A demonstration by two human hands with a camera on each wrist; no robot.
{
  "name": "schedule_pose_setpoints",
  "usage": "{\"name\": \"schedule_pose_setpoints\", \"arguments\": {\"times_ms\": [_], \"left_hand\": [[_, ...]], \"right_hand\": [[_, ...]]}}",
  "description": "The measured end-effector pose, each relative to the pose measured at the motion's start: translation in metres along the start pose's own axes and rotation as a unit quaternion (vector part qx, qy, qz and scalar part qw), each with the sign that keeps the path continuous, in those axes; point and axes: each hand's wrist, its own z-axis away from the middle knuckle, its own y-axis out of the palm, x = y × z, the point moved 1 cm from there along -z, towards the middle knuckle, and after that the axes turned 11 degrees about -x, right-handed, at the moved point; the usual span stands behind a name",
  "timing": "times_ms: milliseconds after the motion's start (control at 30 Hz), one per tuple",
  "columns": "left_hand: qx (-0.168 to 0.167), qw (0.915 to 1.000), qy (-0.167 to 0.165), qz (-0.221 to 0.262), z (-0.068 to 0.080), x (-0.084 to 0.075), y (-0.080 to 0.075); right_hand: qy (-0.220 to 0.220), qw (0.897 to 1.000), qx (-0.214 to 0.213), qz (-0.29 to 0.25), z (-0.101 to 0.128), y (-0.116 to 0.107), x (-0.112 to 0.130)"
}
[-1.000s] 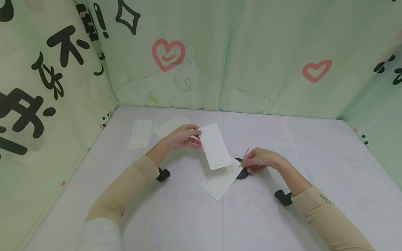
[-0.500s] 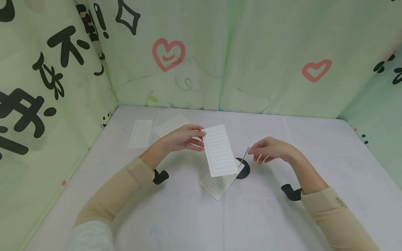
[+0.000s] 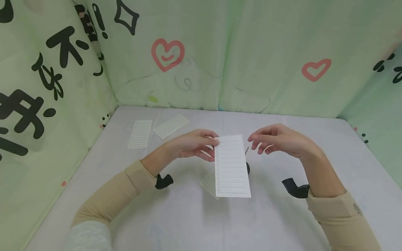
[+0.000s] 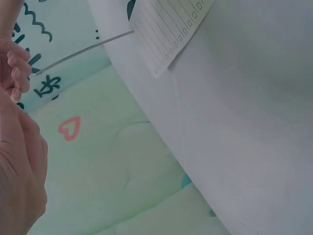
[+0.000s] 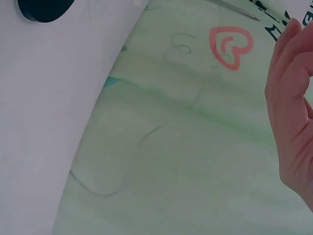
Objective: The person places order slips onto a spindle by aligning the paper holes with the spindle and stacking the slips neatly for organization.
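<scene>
My left hand [image 3: 195,145] pinches a white lined checklist card [image 3: 232,170] by its upper left edge, holding it above the table. Behind that card stands a paper spike, its dark round base [image 5: 45,8] mostly hidden in the head view. Its thin metal rod [image 4: 80,53] rises out of another lined card [image 4: 164,29], pierced near the edge and low on the rod. My right hand [image 3: 279,141] hovers right of the rod's tip [image 3: 246,150], fingers loosely bent and holding nothing. In the left wrist view the pinched card is out of sight.
Two more lined cards, one upright [image 3: 140,134] and one slanted [image 3: 171,126], lie flat at the back left of the white-covered table [image 3: 176,216]. Printed green curtains [image 3: 263,45] enclose the back and sides.
My right hand has let go of the spiked card and risen up and right. My left hand has carried its card right and toward me, now covering most of the spike.
</scene>
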Motion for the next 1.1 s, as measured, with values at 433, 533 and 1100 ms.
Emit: {"name": "schedule_pose_setpoints", "arguments": {"times_ms": [433,533,1100], "left_hand": [[0.047,0.9981,-0.003,-0.039,0.005,0.004,0.015],[0.05,0.9977,0.0,-0.045,0.005,0.004,0.016],[0.047,0.9957,-0.008,-0.079,0.008,0.038,0.016]], "right_hand": [[-0.022,0.999,0.035,-0.006,0.002,0.021,0.005],[-0.025,0.999,0.031,0.001,0.002,0.023,0.004],[0.001,0.997,-0.075,-0.007,-0.001,0.019,-0.004]]}}
